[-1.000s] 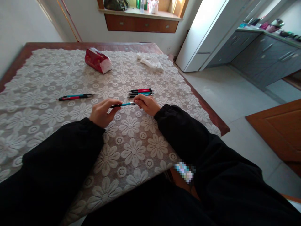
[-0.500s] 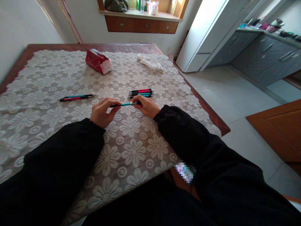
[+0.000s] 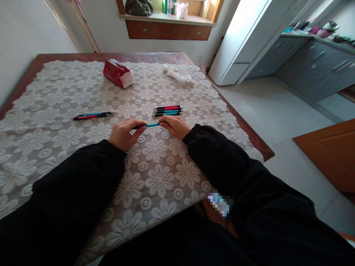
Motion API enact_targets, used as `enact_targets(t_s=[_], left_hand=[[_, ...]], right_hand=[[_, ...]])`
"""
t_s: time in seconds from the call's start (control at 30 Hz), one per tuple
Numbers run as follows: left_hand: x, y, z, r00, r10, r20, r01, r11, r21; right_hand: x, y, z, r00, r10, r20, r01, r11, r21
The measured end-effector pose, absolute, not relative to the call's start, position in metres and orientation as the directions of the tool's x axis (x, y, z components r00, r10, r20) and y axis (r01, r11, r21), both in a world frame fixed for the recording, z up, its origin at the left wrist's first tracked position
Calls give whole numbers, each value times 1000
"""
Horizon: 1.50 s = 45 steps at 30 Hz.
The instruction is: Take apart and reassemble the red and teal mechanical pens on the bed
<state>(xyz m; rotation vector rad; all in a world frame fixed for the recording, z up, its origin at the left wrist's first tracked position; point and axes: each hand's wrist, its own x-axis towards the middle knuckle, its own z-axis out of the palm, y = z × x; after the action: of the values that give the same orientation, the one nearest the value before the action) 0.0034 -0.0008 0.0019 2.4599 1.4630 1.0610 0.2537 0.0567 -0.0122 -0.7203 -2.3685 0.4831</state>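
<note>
Between my hands, just over the table's near half, is a blue and black pen (image 3: 152,125), held level. My left hand (image 3: 126,133) pinches its black left end between thumb and fingers. My right hand (image 3: 175,126) is closed around the right end, whose tip is hidden by the fingers. Just beyond my right hand, several red or blue pens with black ends (image 3: 167,110) lie side by side. Off to the left of my left hand, a red and black pen (image 3: 93,116) lies against a blue and black pen (image 3: 95,113).
A floral lace tablecloth (image 3: 159,180) covers most of the wooden table (image 3: 111,56). Toward the far side lie a red package (image 3: 116,74) and a crumpled white plastic bag or wrapper (image 3: 180,77). A blurred-out bright object (image 3: 220,203) is below the near edge.
My right hand has closed in toward the blue barrel, and the silvery section that showed beside its fingers is no longer visible. My left hand keeps its pinch. The view has shifted slightly.
</note>
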Motion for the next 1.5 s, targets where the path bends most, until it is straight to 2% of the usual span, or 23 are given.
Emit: enact_targets(t_s=[0.2, 0.4, 0.53, 0.73, 0.87, 1.03, 1.33, 1.5], left_hand=[[2, 0, 1, 275, 833, 479, 757, -496, 427], [3, -5, 5, 308, 776, 551, 674, -587, 449], [4, -5, 5, 297, 778, 554, 691, -575, 438], [5, -3, 7, 259, 792, 553, 708, -545, 448], [5, -5, 9, 258, 776, 576, 694, -564, 448], [5, -5, 7, 293, 753, 590, 671, -601, 434], [4, -3, 6, 288, 761, 581, 658, -598, 457], [2, -3, 4, 370, 704, 606, 625, -671, 399]], right_hand=[[254, 57, -10, -676, 586, 447, 361, 792, -493], [255, 56, -11, -696, 582, 421, 365, 791, -491], [255, 55, -11, -721, 583, 374, 401, 792, -461], [254, 50, -6, -698, 583, 416, 385, 795, -469], [253, 51, -6, -668, 573, 475, 394, 813, -428], [254, 53, -8, -684, 600, 415, 478, 798, -367], [251, 46, -5, -724, 533, 438, 388, 840, -379], [252, 48, -5, -722, 510, 468, 334, 849, -409]])
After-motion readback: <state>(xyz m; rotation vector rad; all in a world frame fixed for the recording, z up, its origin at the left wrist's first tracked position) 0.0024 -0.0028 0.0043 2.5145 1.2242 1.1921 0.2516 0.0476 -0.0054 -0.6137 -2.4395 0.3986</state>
